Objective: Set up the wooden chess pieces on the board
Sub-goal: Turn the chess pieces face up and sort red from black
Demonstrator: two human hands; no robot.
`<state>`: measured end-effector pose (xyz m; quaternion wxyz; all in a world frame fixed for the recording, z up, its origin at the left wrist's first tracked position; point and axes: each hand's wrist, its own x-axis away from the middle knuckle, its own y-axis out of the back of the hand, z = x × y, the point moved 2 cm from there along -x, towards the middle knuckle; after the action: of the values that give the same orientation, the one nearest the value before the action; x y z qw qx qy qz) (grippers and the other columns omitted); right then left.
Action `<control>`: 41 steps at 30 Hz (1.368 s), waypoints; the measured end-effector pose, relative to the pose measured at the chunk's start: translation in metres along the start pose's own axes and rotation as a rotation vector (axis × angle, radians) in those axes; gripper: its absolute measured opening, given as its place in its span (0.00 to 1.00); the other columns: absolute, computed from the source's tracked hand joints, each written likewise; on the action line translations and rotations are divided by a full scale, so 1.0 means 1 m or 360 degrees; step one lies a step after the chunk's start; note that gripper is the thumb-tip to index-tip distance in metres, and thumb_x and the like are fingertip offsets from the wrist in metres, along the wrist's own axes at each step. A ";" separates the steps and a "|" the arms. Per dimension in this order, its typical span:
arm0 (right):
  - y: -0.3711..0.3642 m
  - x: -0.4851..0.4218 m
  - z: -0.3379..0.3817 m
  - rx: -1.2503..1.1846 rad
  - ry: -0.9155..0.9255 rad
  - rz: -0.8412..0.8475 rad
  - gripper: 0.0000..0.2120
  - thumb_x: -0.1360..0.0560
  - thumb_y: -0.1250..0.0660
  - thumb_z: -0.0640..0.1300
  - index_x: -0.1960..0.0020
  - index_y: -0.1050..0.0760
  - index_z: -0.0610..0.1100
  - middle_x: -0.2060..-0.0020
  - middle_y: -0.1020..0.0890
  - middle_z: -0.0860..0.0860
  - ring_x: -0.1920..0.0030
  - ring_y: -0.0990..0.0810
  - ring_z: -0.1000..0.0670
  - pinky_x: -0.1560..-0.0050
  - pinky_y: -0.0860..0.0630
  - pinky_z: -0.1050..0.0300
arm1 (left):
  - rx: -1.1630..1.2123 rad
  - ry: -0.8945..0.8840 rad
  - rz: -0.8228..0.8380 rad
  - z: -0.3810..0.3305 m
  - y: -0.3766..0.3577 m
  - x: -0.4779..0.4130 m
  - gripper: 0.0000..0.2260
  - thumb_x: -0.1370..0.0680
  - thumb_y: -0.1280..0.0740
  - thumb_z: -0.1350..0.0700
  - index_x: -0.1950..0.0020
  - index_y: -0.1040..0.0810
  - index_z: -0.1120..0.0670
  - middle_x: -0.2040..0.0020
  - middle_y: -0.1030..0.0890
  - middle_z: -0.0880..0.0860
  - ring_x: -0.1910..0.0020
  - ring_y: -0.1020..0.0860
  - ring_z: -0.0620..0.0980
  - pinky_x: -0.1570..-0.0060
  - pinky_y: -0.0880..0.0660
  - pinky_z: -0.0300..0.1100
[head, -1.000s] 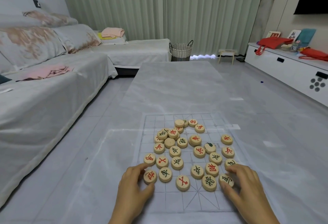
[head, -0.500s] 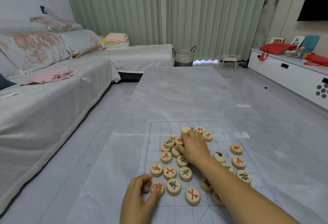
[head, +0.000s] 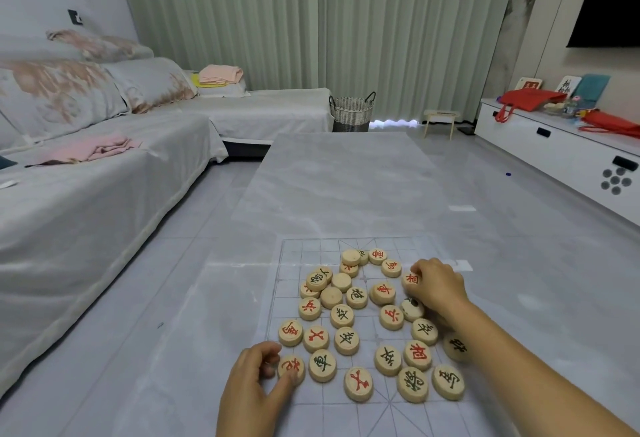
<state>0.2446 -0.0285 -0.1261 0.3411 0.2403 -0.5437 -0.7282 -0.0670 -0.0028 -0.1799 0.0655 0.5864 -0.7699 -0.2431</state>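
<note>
The wooden chess pieces [head: 346, 340] lie jumbled on the gridded board [head: 297, 263] at the near end of the table [head: 346, 176]. The left hand [head: 254, 386] pinches 1 red-lettered disc [head: 291, 368] between thumb and curled fingers at the board's near-left corner. The right hand [head: 438, 286] grips the other red disc [head: 412, 279] in curled fingers at the board's right side.

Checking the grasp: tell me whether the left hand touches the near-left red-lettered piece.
Touching. Head view: left hand pinches the red-lettered piece between thumb and fingers.
</note>
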 end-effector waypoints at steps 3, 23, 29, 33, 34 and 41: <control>-0.002 0.001 -0.005 -0.0051 0.0029 -0.0020 0.19 0.27 0.36 0.52 0.38 0.29 0.48 0.38 0.27 0.46 0.38 0.30 0.44 0.41 0.34 0.51 | 0.0064 0.0082 0.0010 0.000 0.001 -0.001 0.17 0.32 0.26 0.62 0.54 0.27 0.43 0.58 0.22 0.49 0.59 0.26 0.47 0.58 0.29 0.29; -0.012 0.037 -0.083 -0.0795 -0.0045 -0.0515 0.11 0.25 0.36 0.48 0.48 0.25 0.41 0.53 0.26 0.48 0.45 0.28 0.45 0.46 0.29 0.50 | -0.0870 0.0043 0.0296 -0.051 -0.058 -0.129 0.21 0.26 0.33 0.48 0.36 0.28 0.54 0.39 0.27 0.56 0.38 0.31 0.55 0.41 0.31 0.48; -0.010 0.038 -0.083 -0.0841 -0.0045 -0.0510 0.10 0.23 0.38 0.48 0.50 0.25 0.42 0.54 0.26 0.49 0.46 0.29 0.46 0.47 0.31 0.52 | -0.0470 0.0173 0.0111 -0.030 -0.025 -0.128 0.17 0.29 0.29 0.51 0.42 0.23 0.54 0.43 0.24 0.57 0.43 0.26 0.59 0.42 0.28 0.53; -0.011 0.038 -0.084 -0.0827 -0.0050 -0.0507 0.11 0.23 0.39 0.48 0.49 0.25 0.42 0.52 0.25 0.47 0.46 0.29 0.45 0.46 0.30 0.50 | -0.0543 0.0287 0.0086 -0.014 0.008 -0.121 0.20 0.28 0.29 0.53 0.38 0.26 0.55 0.43 0.23 0.57 0.46 0.24 0.58 0.43 0.27 0.51; -0.011 0.039 -0.084 -0.0824 -0.0050 -0.0508 0.11 0.23 0.39 0.48 0.49 0.25 0.42 0.52 0.24 0.46 0.46 0.28 0.45 0.46 0.29 0.50 | -0.0539 0.0304 0.0095 -0.012 0.012 -0.116 0.22 0.28 0.29 0.53 0.36 0.28 0.56 0.45 0.24 0.55 0.47 0.24 0.57 0.44 0.27 0.50; -0.011 0.040 -0.083 -0.0794 -0.0041 -0.0502 0.10 0.24 0.38 0.48 0.49 0.25 0.42 0.53 0.25 0.48 0.46 0.28 0.46 0.47 0.29 0.50 | -0.0183 0.0246 0.0201 -0.008 0.007 -0.095 0.26 0.29 0.28 0.60 0.34 0.33 0.54 0.49 0.22 0.49 0.52 0.24 0.50 0.42 0.26 0.49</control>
<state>0.2757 -0.1088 -0.1604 0.2653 0.2213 -0.3081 -0.8864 -0.0412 0.0846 -0.1521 0.1736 0.5490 -0.7827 -0.2363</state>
